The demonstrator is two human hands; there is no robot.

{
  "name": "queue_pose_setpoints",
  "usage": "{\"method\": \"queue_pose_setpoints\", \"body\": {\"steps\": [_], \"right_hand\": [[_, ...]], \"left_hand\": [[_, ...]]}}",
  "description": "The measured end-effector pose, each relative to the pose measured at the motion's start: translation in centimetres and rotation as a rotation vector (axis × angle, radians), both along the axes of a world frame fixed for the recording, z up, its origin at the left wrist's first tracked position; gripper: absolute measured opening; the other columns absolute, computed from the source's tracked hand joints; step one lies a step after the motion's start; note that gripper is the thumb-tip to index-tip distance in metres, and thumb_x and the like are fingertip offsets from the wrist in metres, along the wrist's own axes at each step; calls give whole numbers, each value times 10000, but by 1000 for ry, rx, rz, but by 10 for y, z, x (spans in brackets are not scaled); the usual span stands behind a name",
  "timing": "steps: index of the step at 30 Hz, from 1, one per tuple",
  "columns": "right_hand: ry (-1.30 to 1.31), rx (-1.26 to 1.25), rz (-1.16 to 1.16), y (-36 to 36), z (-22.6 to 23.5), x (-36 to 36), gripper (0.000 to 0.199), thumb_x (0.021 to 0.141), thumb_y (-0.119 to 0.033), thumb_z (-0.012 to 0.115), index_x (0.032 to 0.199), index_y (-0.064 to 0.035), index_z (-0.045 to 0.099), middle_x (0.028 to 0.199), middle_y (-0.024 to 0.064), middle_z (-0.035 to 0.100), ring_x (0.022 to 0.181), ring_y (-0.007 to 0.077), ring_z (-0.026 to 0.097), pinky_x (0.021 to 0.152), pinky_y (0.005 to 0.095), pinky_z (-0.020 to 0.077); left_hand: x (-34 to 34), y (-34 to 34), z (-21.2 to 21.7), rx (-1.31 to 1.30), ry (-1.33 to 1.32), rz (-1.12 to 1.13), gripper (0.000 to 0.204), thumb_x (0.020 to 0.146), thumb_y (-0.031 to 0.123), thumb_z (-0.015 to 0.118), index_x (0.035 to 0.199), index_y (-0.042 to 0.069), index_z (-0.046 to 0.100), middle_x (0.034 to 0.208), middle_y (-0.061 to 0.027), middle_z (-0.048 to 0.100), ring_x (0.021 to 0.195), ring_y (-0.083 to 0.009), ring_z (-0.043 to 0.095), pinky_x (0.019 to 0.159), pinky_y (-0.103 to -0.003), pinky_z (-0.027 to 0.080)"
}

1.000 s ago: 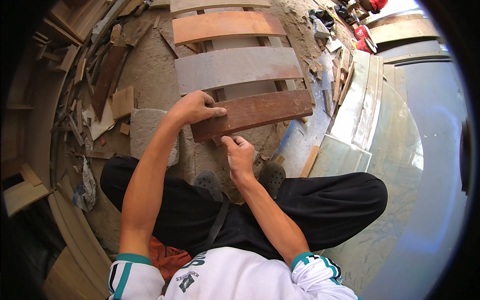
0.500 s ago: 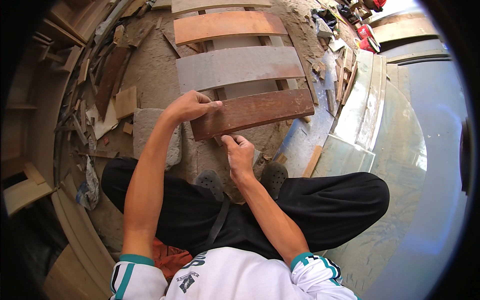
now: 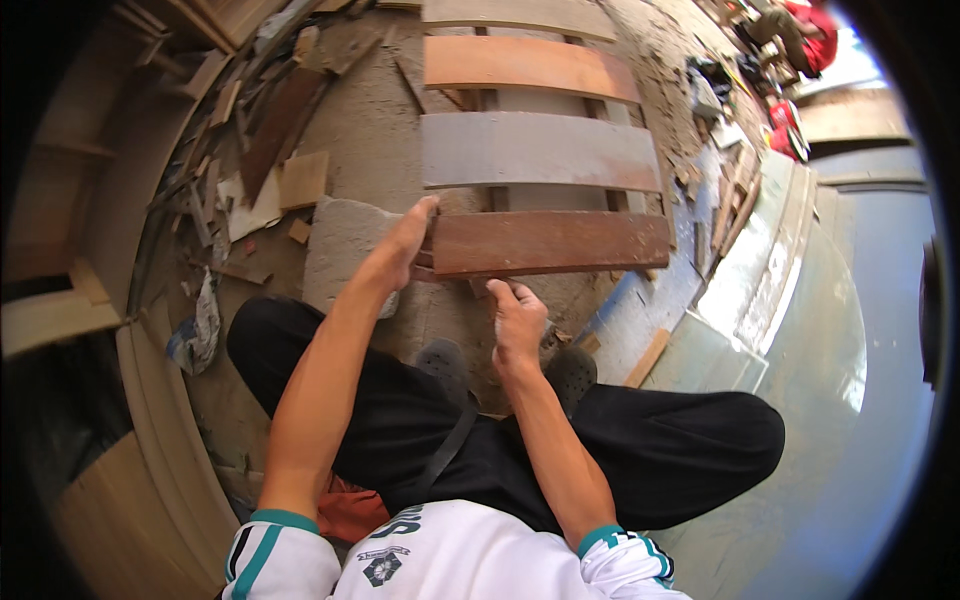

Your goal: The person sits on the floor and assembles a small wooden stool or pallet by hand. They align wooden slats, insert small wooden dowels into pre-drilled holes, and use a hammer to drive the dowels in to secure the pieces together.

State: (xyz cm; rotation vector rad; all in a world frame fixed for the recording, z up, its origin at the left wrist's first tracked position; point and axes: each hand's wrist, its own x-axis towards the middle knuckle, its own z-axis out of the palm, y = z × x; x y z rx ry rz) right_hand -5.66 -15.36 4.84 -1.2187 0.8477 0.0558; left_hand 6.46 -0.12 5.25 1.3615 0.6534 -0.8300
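Note:
A reddish-brown wooden plank (image 3: 550, 245) lies crosswise on the near end of a slatted wooden frame. My left hand (image 3: 405, 245) is against the plank's left end, palm toward it, with the fingers fairly straight. Just below the near edge, my right hand (image 3: 520, 318) has thumb and fingers closed together; what they hold, if anything, is hidden. Beyond the brown plank come a greyish slat (image 3: 540, 150), an orange-brown slat (image 3: 530, 65) and a pale slat (image 3: 520, 15), resting on dark rails that run away from me.
A stone slab (image 3: 345, 240) lies left of the frame, near scattered wood scraps (image 3: 285, 125). Glass sheets (image 3: 800, 330) are on the right. A wooden cabinet (image 3: 80, 200) stands at the far left. Red cans (image 3: 787, 130) and a person in red (image 3: 815, 40) are at the upper right.
The brown plank has swung from slanted to nearly parallel with the other slats. My left hand has gone from gripping its top to its left end. The view has shifted slightly.

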Motion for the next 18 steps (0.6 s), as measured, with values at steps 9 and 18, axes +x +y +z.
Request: {"method": "queue_pose_setpoints", "body": {"steps": [9,18], "right_hand": [[-29,0,1,-3,-6,1,235,880,-160,701,994,46,690,761,-4,621,614,67,496,546,246,377],[-24,-15,12,-2,-3,2,164,883,-166,708,947,-16,685,797,20,669,674,107,588,594,270,444]], "left_hand": [[-14,1,-93,-135,302,-269,566,947,533,501,1167,18,587,1018,-167,707,772,-276,708,725,-420,617],[2,-15,-136,-656,350,-162,322,965,358,587,984,42,647,889,-146,710,719,-274,697,709,-426,631]]}}
